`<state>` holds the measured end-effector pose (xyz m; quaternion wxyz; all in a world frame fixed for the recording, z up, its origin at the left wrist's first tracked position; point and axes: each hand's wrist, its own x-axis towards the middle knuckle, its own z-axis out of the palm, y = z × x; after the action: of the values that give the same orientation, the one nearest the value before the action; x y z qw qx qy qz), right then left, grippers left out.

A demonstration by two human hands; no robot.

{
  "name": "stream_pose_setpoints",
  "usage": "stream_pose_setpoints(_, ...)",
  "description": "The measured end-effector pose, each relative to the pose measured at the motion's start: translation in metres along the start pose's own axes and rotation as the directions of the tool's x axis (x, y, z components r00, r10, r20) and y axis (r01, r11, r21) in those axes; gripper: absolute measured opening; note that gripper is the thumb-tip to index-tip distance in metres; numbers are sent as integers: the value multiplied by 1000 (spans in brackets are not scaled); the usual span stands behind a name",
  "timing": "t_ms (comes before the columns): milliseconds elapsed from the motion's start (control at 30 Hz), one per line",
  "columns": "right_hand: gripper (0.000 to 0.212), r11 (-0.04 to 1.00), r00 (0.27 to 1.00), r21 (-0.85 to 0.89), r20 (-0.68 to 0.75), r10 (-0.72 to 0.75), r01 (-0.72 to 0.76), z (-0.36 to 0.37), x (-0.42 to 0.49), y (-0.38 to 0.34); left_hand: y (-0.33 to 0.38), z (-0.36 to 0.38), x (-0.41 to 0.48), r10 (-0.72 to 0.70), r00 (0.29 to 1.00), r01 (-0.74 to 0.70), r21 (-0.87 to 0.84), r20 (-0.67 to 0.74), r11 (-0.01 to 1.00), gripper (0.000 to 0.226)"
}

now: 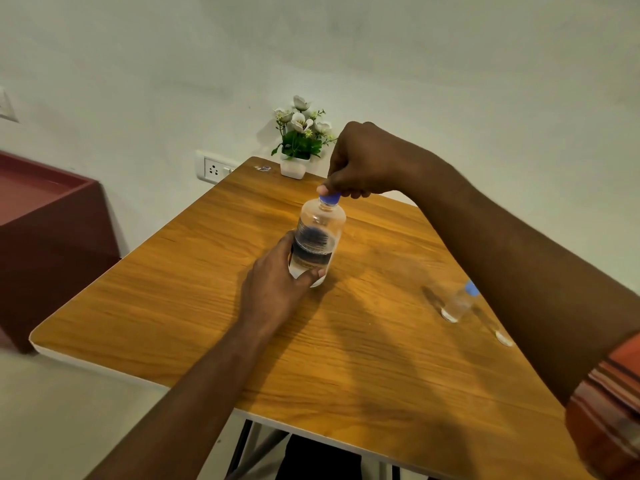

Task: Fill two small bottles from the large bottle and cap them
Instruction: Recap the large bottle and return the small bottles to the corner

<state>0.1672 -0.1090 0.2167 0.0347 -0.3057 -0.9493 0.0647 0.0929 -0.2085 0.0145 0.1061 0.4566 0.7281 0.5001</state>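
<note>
Looks like cap-off time: left grip [277, 282] wraps the large bottle [318, 237] standing mid-worktop [173, 306], right grip [360, 164] pinches its blue cap [329, 199], so next is probably a twist-off before pouring into the small bottles [457, 304] nearby.

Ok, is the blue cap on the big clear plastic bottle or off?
On. The blue cap sits on the neck of the big clear plastic bottle, pinched by the right hand. How tightly it is screwed, cannot tell.
</note>
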Motion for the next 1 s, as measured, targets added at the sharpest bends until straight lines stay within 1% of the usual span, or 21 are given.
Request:
stream_pose_setpoints(167,39,997,999,-68,-43,25,-28,3,0,0,2,-1,-1,3,1000,-3,-11,-3,1000,73)
stream_pose_setpoints(267,51,997,997,-81,-78,10,-16,-1,0,0,3,-2,-2,3,1000,-3,-18,1,1000,72)
stream_pose_setpoints(300,52,997,997,-80,-80,0,-6,-3,0,0,3,-2,-2,2,1000,-2,-18,2,1000,72)
stream_pose_setpoints(333,49,997,998,-78,-65,-16,11,-5,-2,1,3,-2,-2,3,1000,-3,-17,4,1000,71)
stream_pose_setpoints(400,39,997,998,-58,10,-58,59,-10,-5,1,3,-2,-2,2,1000,-2,-17,8,1000,71)
stream_pose_setpoints(467,37,995,992,-32,95,-87,90,-11,-8,1,4,-2,-2,-6,1000,6,-10,5,1000,72)
stream_pose_setpoints(500,37,995,989,-31,113,-96,100,-11,-8,1,4,-2,-2,-9,1000,9,-5,4,1000,73)
stream_pose_setpoints(667,33,991,991,-72,72,-111,116,-9,-4,-2,5,-3,-2,-11,1000,11,2,5,1000,74)
stream_pose_setpoints(800,28,996,997,-63,58,-55,59,-7,2,-2,5,-4,-3,-4,1000,4,-2,8,1000,72)
stream_pose_setpoints(1000,29,999,1000,-40,1,9,-9,-1,5,1,5,-4,-3,1,1000,-1,-3,10,1000,73)
